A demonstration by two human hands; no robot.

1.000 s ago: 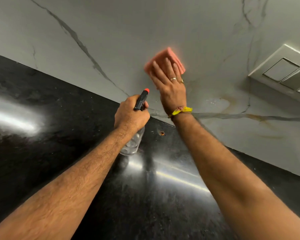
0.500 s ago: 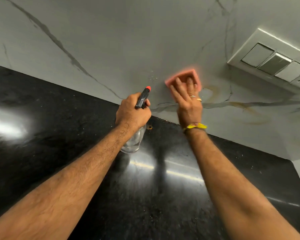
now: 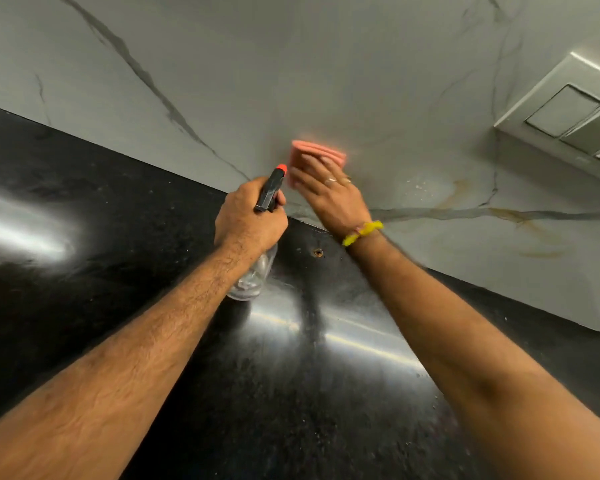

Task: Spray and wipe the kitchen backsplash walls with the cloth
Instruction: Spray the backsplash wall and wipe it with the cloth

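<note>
Fingers (image 3: 312,174) of the right hand (image 3: 329,192) lie straight and spread, flat on the pink cloth (image 3: 317,154), pressing it to the marble backsplash (image 3: 291,81) just above the seam where the wall meets the black table (image 3: 101,209). The cloth is folded into a pad whose long axis runs roughly level along the wall, and most of it shows above and to the left of the fingertips. Just beside it, on the left, the left hand (image 3: 248,223) is wrapped around the neck of the clear spray bottle (image 3: 253,275), its black head and orange nozzle (image 3: 281,167) pointing up at the wall and nearly touching the cloth's lower left corner. The brownish streaks and the speckled wet patch (image 3: 426,188) lie to the right of the wiping hand, well short of the switch plate (image 3: 568,112) higher up. So the right hand is the nearer one to them, and my guess is the next stroke should carry the cloth rightward along the seam, keeping below the switches.
</note>
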